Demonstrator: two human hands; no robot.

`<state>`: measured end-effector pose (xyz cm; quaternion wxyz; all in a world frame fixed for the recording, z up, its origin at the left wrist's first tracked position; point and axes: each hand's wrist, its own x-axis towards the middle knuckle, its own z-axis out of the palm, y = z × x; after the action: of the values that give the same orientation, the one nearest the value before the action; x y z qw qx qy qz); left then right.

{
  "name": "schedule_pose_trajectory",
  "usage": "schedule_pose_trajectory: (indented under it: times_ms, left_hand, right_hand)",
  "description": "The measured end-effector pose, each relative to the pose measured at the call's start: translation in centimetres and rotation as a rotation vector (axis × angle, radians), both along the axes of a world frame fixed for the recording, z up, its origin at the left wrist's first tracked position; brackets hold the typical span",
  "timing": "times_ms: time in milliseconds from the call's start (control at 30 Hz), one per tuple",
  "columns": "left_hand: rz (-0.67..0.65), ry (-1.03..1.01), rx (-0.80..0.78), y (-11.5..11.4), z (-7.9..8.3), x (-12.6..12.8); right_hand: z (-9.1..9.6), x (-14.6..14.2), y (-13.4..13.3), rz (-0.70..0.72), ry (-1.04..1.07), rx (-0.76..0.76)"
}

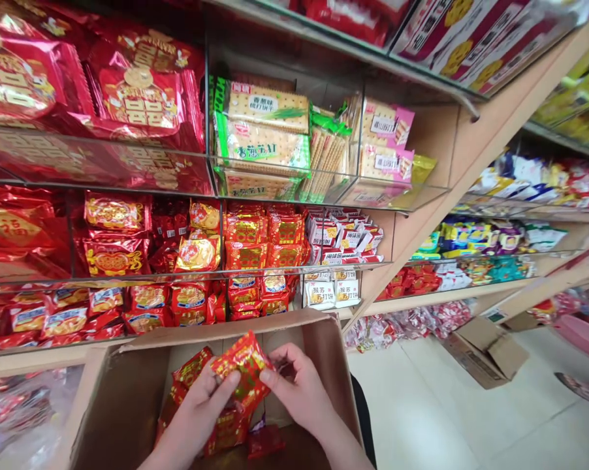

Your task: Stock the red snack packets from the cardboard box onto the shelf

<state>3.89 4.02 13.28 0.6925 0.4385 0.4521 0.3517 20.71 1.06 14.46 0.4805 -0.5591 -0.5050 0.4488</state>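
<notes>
Between both hands I hold a red and gold snack packet [248,369], tilted, over a cardboard box [128,385]. My left hand [209,398] pinches its left side with the thumb on the front. On the right edge, the thumb and fingers of my right hand [294,385] are closed. Several similar red packets [226,431] lie loose inside the box below. A darker red packet [266,440] rests on the box floor, near my right wrist. My forearms hide part of the contents.
Ahead are shelves with clear-fronted bins holding red packets [245,254], green-wrapped crackers [265,140] and white packets [318,294]. A wooden upright [422,235] slants at the right. On the tiled floor [422,405] sit another open cardboard box [485,352] and a pink basin [581,343].
</notes>
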Motion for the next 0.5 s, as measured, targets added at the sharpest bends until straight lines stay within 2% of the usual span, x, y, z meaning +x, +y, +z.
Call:
schedule_pose_trajectory:
  times_ms: [100, 167, 233, 333, 400, 500]
  left_hand:
    - [-0.221, 0.148, 0.194, 0.0, -0.4, -0.5]
    - [-0.328, 0.165, 0.238, -0.3, -0.4, -0.6]
    - [-0.352, 0.174, 0.239, -0.7, -0.3, -0.6]
    - [-0.281, 0.233, 0.217, -0.8, -0.7, -0.9]
    - [-0.206, 0.255, 0.202, -0.4, -1.6, -1.6]
    - [-0.123, 0.252, 0.176, 0.3, -3.8, -3.0]
  right_hand:
    - [0.4, 0.4, -0.4, 0.099, -0.103, 0.036]
    - [0.7, 0.7, -0.6, 0.199, -0.195, 0.008]
    - [1.1, 1.0, -0.9, 0.293, -0.282, -0.036]
    - [2.3, 2.1, -1.2, 0.387, -0.374, -0.057]
    - [3.8, 3.3, -1.2, 0.327, -0.387, -0.005]
    - [6.7, 5.5, 0.3, -0.006, -0.379, 0.167]
